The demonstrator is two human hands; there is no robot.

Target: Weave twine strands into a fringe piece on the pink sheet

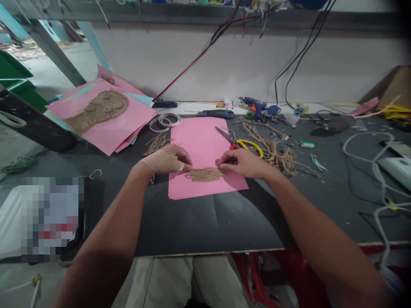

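Note:
Rows of brown twine (207,175) lie side by side on a pink sheet of paper (201,137) in front of me. My left hand (168,159) pinches at the upper left end of the rows, and my right hand (242,162) pinches at the upper right end. Between the two pinches a strand seems to run along the top row, though the fingertips partly cover it. Just beyond my right hand, scissors (242,143) with yellow and red handles lie partly on the paper. Short cut twine pieces (157,143) rest behind my left hand.
Finished-looking twine work (101,107) lies on stacked pink sheets at the left. A loose twine bundle (281,158) sits to the right. Behind the paper are a utility knife (215,114), white rings (165,122) and a blue glue gun (257,107). A white cable (379,158) loops at far right.

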